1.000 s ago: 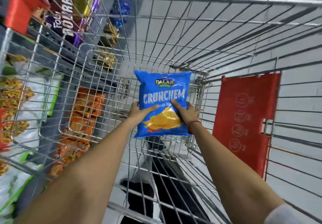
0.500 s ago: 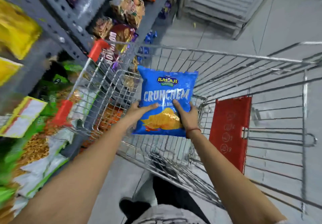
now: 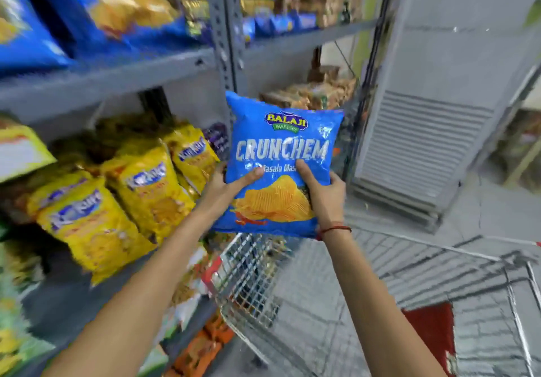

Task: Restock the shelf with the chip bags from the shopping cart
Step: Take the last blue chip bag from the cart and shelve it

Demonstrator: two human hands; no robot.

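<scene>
A blue Crunchem chip bag (image 3: 281, 142) is held upright in front of the grey shelf upright (image 3: 227, 39). My left hand (image 3: 227, 184) grips its lower left side and my right hand (image 3: 323, 190) grips its lower right side, thumbs on the front. The wire shopping cart (image 3: 336, 303) is below the bag, at the lower right. Matching blue chip bags (image 3: 102, 10) stand on the upper shelf at the top left.
Yellow snack bags (image 3: 146, 189) fill the middle shelf on the left, with orange packs (image 3: 202, 347) lower down. A grey louvred cabinet (image 3: 424, 142) stands to the right. The cart's red flap (image 3: 433, 335) shows at the bottom right.
Both hands have lifted the blue bag up out of the cart to shelf height. The view has swung up from the cart to the shelves.
</scene>
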